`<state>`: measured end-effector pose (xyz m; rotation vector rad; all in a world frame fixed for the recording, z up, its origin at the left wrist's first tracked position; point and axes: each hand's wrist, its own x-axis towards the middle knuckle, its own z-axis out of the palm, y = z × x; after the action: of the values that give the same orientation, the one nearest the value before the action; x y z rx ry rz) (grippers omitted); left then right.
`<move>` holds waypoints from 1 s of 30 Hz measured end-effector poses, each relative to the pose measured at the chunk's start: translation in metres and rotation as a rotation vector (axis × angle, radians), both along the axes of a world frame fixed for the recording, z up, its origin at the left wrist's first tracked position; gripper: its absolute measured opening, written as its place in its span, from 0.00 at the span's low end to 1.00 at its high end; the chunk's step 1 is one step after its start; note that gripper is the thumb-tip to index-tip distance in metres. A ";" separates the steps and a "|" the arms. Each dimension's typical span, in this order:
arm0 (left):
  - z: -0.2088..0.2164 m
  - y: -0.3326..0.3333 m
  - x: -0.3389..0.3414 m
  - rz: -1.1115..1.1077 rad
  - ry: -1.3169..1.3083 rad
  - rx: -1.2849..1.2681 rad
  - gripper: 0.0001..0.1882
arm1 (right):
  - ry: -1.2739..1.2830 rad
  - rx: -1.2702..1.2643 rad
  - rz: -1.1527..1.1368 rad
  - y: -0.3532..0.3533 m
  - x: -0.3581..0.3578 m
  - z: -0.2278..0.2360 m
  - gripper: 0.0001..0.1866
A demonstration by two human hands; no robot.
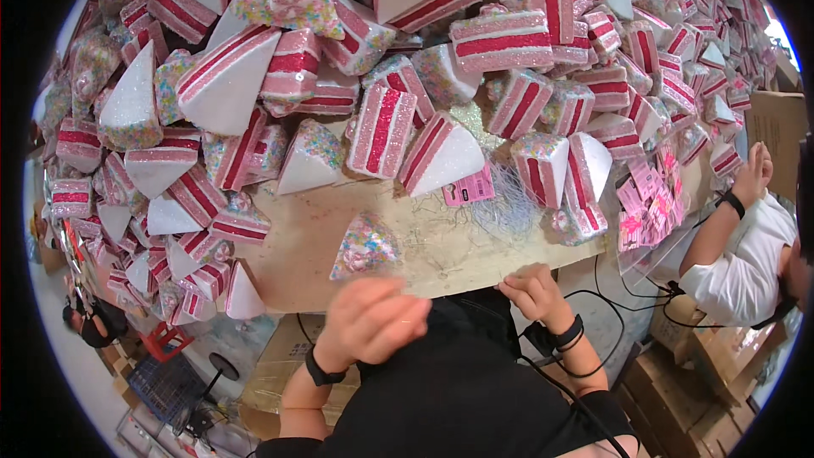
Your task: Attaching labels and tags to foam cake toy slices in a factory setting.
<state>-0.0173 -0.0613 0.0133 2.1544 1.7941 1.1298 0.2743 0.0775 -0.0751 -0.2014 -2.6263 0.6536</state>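
Observation:
My left hand (373, 318) is raised at the table's front edge, slightly smeared by motion, its fingers curled together. Just beyond it a toy cake slice (365, 246) with a sprinkle-covered face lies by itself on the wooden table (297, 212). To the right, my right hand (532, 290) is at the same edge, thumb and fingertips pinched together. Whatever either hand holds, if anything, is too small to make out. A tangle of thin clear loops (509, 203) lies beyond my right hand, with a pink card tag (469, 188) at its left side.
A large heap of pink, white and red glittery cake slices (500, 41) covers the table's back and left. More pink tags (651, 203) lie in clear plastic at the right. A co-worker's hand (750, 171) is at the far right. Dark cables (606, 309) hang below the table.

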 end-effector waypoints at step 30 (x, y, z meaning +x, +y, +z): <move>-0.008 0.060 0.038 0.479 -0.621 -0.229 0.06 | 0.564 -1.097 -0.379 0.018 -0.074 0.055 0.10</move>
<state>0.0207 -0.0010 0.0053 1.0915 2.0211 1.3921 0.2003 0.0953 -0.0198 -0.6798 -1.4185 1.6355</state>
